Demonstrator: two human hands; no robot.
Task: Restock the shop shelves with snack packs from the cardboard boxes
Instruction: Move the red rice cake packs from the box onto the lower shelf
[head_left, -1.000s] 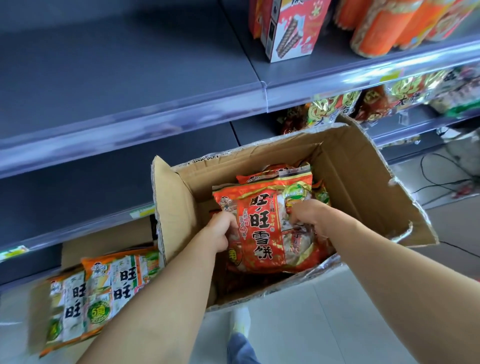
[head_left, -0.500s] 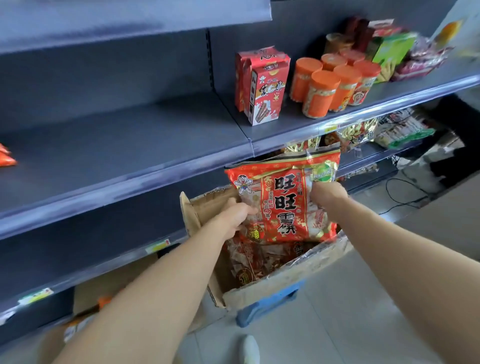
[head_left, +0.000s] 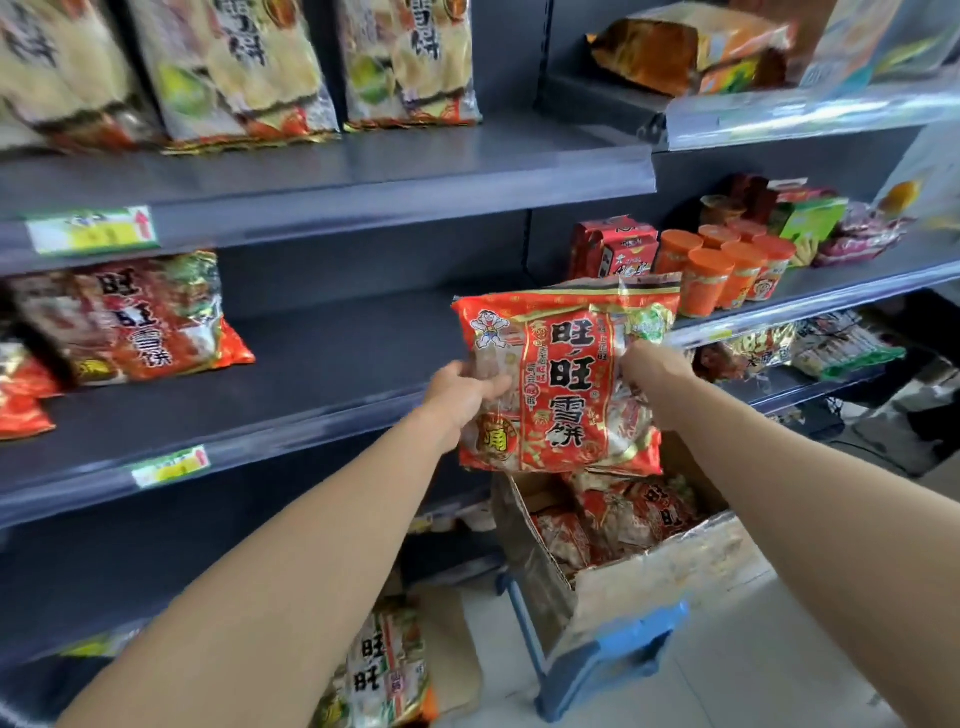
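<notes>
Nearest the camera both bare forearms reached forward and up, the left from the lower left, the right from the lower right. Below them, on the pale floor (head_left: 753, 649), a flat box (head_left: 447, 654) held pale packs, and just right of it the open cardboard box (head_left: 670, 566) sat on a blue stand (head_left: 618, 649), its flaps spread and more red packs lying inside. Above that box, in the air, hung the red snack pack (head_left: 563, 384), upright and facing the camera, in front of the front lip of the middle shelf (head_left: 332, 374). The left hand (head_left: 462, 395) gripped its left edge, thumb across the front and fingers out of sight behind. The right hand (head_left: 652, 369) gripped its right edge, the back of the hand toward the camera and the fingers curled into the wrapper. Behind the pack the shelf's dark board showed in a wide stretch – red packs (head_left: 140, 317) leaned at its far left, well apart from the held one. Right of the upright divider, red cartons (head_left: 618, 249) and orange tubs (head_left: 722, 270) stood near the pack's top corner. The upper shelf (head_left: 363, 171) overhung this room – its front edge carried a price tag (head_left: 91, 231), and tall pale packs (head_left: 249, 67) stood on it, farthest back.
</notes>
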